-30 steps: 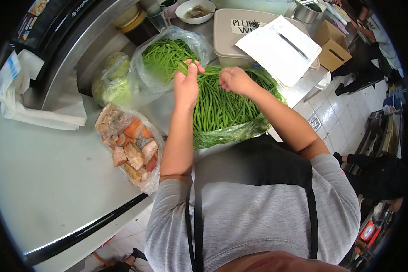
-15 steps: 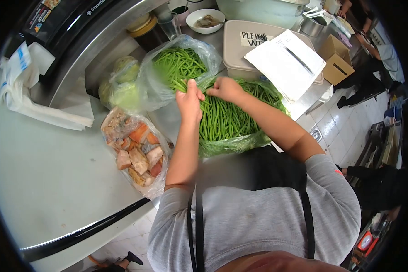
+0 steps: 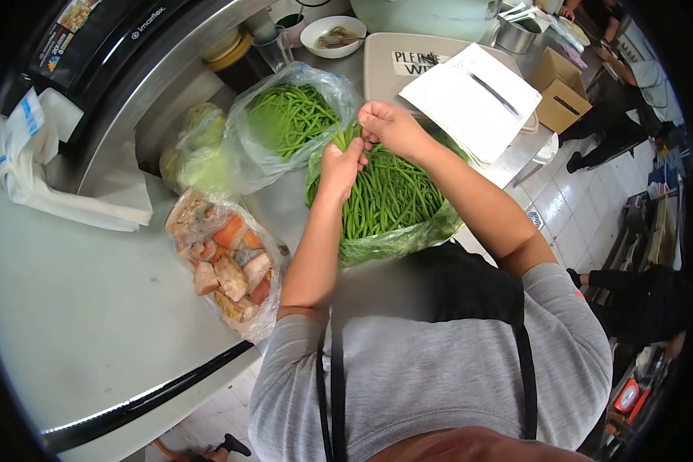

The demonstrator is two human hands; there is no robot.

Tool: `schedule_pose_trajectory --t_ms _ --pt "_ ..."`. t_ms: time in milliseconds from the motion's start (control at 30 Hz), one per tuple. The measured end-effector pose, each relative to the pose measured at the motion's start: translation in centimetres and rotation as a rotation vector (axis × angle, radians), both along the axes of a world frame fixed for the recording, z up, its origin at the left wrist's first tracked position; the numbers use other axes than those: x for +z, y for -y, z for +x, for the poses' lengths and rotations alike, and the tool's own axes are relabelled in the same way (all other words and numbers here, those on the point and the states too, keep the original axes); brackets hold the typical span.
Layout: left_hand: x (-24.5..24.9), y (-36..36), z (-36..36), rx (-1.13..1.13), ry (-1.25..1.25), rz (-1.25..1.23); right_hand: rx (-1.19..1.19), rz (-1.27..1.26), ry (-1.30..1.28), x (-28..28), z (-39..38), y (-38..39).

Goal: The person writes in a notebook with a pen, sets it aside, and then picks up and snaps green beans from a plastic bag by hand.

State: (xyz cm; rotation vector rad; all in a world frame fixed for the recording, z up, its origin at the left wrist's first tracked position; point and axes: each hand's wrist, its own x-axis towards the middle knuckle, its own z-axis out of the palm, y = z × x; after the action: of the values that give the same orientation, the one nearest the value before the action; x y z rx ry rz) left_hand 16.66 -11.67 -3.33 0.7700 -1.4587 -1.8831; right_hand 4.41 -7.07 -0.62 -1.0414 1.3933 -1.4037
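Left hand holds beans by right hand; counter strip left of bag

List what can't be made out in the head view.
Head view, held beans: exact count hidden by the left hand.
Head view, label: lettering partly covered by papers.
Head view, papers: writing too small to read.
Head view, large container: far part cut off by the upper edge.

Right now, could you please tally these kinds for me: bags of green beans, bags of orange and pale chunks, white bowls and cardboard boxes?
Bags of green beans: 2
Bag of orange and pale chunks: 1
White bowl: 1
Cardboard box: 1
Total: 5
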Motion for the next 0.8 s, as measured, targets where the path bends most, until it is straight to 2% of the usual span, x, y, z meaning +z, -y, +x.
schedule_pose_trajectory --t_ms 67,167,267,367,467,567,667,767,800 --pt "0.3 0.6 0.1 0.017 0.026 -0.042 0.072 0.044 0.262 -0.1 -0.5 -0.8" --pt "1.7 1.3 0.7 0.039 -0.122 0.062 0.010 0.129 0.069 0.3 -0.7 -1.9" --pt "2.5 1.6 1.0 0.025 -0.203 0.091 -0.069 0.000 -0.600 -0.6 -0.7 -2.2" --pt "3.2 1.4 1.1 0.028 -0.254 0.106 -0.035 -0.017 -0.817 -0.1 -0.6 -2.5" --pt "3.6 1.1 1.2 0.045 -0.293 0.097 -0.028 0.092 -0.706 0.3 -0.3 -2.4" --pt "4.1 0.4 1.4 0.085 -0.322 0.113 -0.123 0.092 0.077 -1.1 -1.0 -1.0" --pt "4.3 0.6 2.2 0.146 -0.336 0.121 -0.172 0.158 0.302 -2.7 -3.0 -0.2" --pt "2.9 2.1 2.7 0.231 -0.336 0.205 0.156 0.452 -0.393 -2.0 -1.3 0.0" --pt "2.6 2.3 2.5 0.281 -0.334 0.237 0.142 0.436 -0.821 -3.0 -1.0 0.4"
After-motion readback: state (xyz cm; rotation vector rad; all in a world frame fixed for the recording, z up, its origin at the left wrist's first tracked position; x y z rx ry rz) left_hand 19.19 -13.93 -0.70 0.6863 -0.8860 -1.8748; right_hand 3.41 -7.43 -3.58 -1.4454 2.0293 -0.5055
